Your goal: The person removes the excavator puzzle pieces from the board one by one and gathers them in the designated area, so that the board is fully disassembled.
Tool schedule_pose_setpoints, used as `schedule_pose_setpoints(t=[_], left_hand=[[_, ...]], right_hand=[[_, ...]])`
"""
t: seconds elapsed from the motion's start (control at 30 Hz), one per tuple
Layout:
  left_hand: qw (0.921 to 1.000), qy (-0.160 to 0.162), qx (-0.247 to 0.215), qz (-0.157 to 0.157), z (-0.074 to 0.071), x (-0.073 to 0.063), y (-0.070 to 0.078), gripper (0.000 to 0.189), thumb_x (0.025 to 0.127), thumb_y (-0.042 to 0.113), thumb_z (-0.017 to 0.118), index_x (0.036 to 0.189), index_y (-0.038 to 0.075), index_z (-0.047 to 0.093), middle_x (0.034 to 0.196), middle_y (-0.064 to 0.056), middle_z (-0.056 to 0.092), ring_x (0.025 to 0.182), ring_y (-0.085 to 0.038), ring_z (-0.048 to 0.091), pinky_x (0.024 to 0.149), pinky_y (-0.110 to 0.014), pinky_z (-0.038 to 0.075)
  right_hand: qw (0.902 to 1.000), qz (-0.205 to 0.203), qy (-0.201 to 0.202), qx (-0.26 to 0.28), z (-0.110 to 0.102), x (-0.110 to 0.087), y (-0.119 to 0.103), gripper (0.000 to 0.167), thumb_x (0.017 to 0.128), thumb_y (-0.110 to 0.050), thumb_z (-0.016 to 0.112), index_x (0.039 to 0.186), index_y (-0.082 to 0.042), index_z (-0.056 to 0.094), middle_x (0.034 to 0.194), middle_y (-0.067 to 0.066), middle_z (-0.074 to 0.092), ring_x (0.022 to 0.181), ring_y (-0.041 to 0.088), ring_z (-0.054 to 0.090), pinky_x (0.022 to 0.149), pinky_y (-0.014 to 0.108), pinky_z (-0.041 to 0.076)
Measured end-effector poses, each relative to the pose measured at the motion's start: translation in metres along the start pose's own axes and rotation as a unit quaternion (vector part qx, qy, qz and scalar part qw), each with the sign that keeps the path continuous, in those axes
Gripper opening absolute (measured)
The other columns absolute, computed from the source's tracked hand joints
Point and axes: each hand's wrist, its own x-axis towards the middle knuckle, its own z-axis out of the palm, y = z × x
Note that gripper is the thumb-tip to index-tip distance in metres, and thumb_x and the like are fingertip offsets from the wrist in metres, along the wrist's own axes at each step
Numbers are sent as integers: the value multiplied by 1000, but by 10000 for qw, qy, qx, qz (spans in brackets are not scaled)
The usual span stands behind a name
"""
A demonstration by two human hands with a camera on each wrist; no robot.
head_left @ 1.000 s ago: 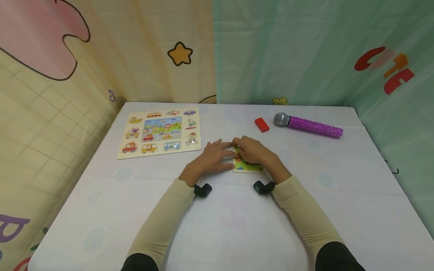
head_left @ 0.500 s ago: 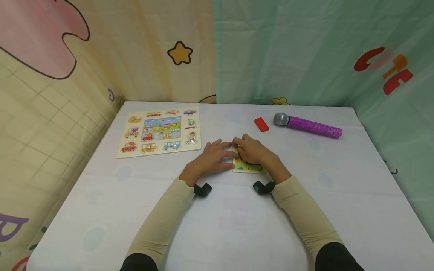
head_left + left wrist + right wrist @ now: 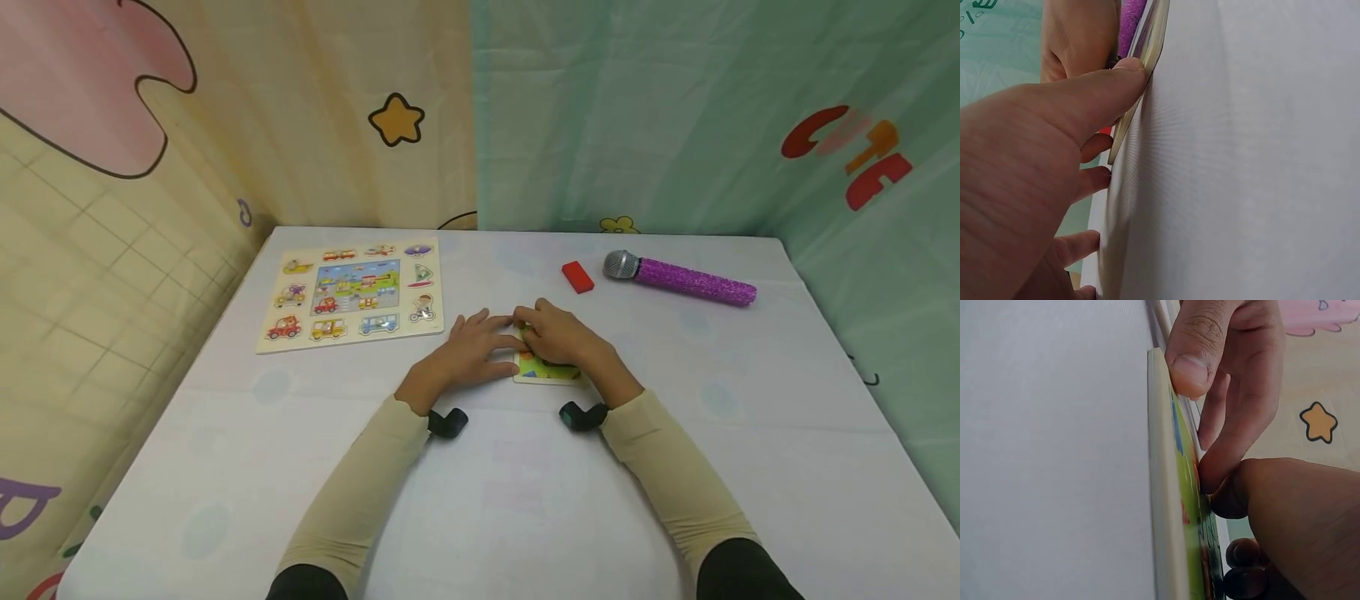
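The small picture board, printed mostly in green and orange, lies at the middle of the counter. Its pale near edge and near left corner show in the head view; the hands cover much of its left and far sides.

The left hand rests along the board's left edge, fingers spread and fairly straight. Its thumb touches the near left corner and its index finger reaches onto the board; it grips nothing in a fist. The right hand sits over the board's upper part with fingers bent and thumb down on the printed face. Whether it pinches a piece cannot be told. The two hands meet at the far left part of the board.

A broad stretch of white cover runs from the board's near edge toward the person, between the sleeves. Left and farther off, the large puzzle board lies near the counter's far left corner, its right edge just beside the left hand's fingertips. Beyond the right hand, a red block lies a narrow gap left of the purple microphone, whose handle slants toward the right edge, with white cover between. A printed curtain stands behind the far edge.
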Motion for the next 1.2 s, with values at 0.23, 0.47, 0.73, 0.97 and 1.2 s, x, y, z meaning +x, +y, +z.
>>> schedule_pose_setpoints(t=[0.23,0.47,0.73,0.97,1.2], left_hand=[[10000,-16,-90,-8,0,0,0,42,97,44,67,136,30,65,161,-8,34,149,-45,15,112,-71,9],[10000,-57,-42,0,-1,1,1,43,98,45,66,137,30,65,161,-8,33,149,-46,14,111,-72,9],[10000,-58,-54,22,-1,0,1,41,98,45,66,136,29,66,161,-10,33,149,-47,14,111,-73,9],[9999,-32,-95,31,0,0,0,41,98,44,66,136,30,66,161,-9,33,149,-46,14,111,-72,9],[10000,37,-41,83,1,1,-1,39,98,43,66,135,32,66,161,-9,35,148,-46,17,111,-72,12]], right_hand=[[9999,8,137,-10,1,0,-2,16,104,-19,48,117,-21,58,99,10,45,73,25,53,60,34,42],[9998,30,180,-108,1,1,-2,12,105,-24,52,115,-19,57,100,12,45,73,25,54,61,34,43],[9995,15,199,-237,-1,1,-2,18,100,-20,57,118,-19,57,102,12,47,74,24,54,61,34,45],[9998,-111,93,-133,-3,-1,0,19,102,-18,54,120,-19,61,101,9,48,78,23,53,65,33,46],[9999,-131,-14,26,-6,-1,5,21,101,-16,54,120,-19,63,101,6,52,83,23,54,72,35,49]])
